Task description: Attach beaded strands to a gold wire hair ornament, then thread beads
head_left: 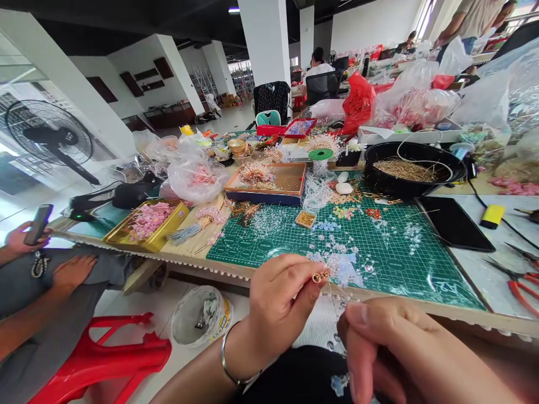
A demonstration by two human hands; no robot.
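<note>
My left hand (284, 297), with a silver bangle on its wrist, pinches a small gold-coloured metal piece (320, 276) with round ends between thumb and forefinger. Its exact kind is unclear. Thin wires and clear beads stick out around the fingertips. Just past them, pale translucent flower petals (346, 268) and loose beads lie on a green cutting mat (396, 252). Lower right, my right hand (391, 342) is closed, thumb against curled fingers; anything inside the pinch is hidden. Beaded strands hang between the hands, and a pale blue flower (338, 385) shows over my dark clothing.
A small square dish of gold beads (305, 219) and an open box (290, 178) stand on the table. A black basin (410, 168) holds gold pins. Right are a tablet (457, 221) and pliers (522, 289). Left, a seated person's hand (31, 238) holds a phone above a red stool (113, 359).
</note>
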